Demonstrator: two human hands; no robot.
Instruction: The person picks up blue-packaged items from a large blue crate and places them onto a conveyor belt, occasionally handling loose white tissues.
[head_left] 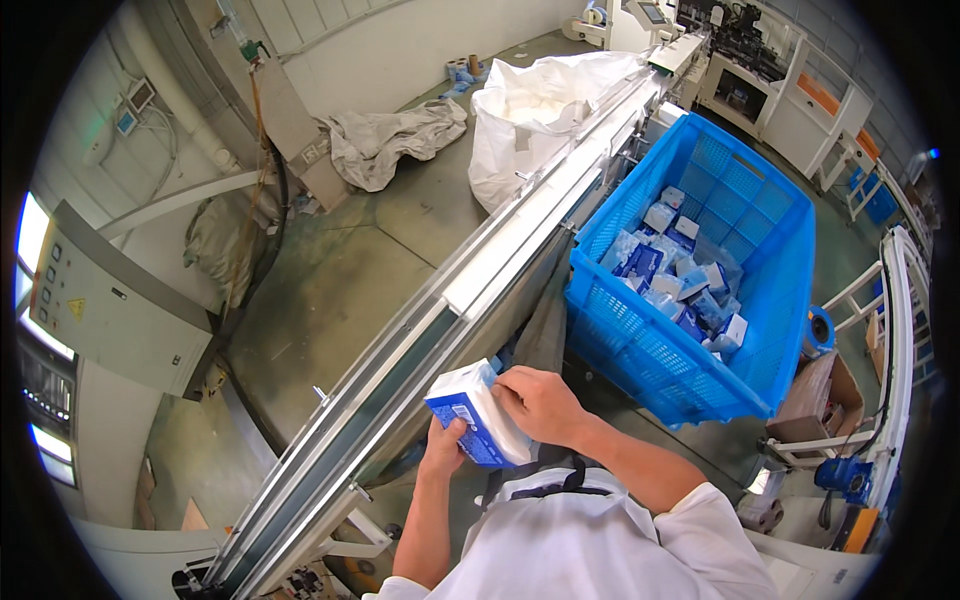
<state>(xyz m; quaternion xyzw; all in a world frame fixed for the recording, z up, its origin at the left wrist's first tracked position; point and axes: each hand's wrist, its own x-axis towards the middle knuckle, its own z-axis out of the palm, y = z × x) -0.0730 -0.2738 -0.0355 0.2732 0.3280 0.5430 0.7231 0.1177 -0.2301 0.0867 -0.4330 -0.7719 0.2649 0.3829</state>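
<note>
I have both hands on a blue-and-white tissue pack (478, 416) close in front of my chest. My left hand (443, 447) cups it from beneath, grip wrapped closed around the lower edge; my right hand (540, 403) lies over the white end, fingers curled shut against it. The pack is tilted, just beside the long conveyor rail (470, 290) running diagonally away. To my right, past the rail, a blue plastic crate (760, 300) holds a heap of similar small packs (680, 280). Farther off sits a big white bulk bag (530, 110) on the floor.
</note>
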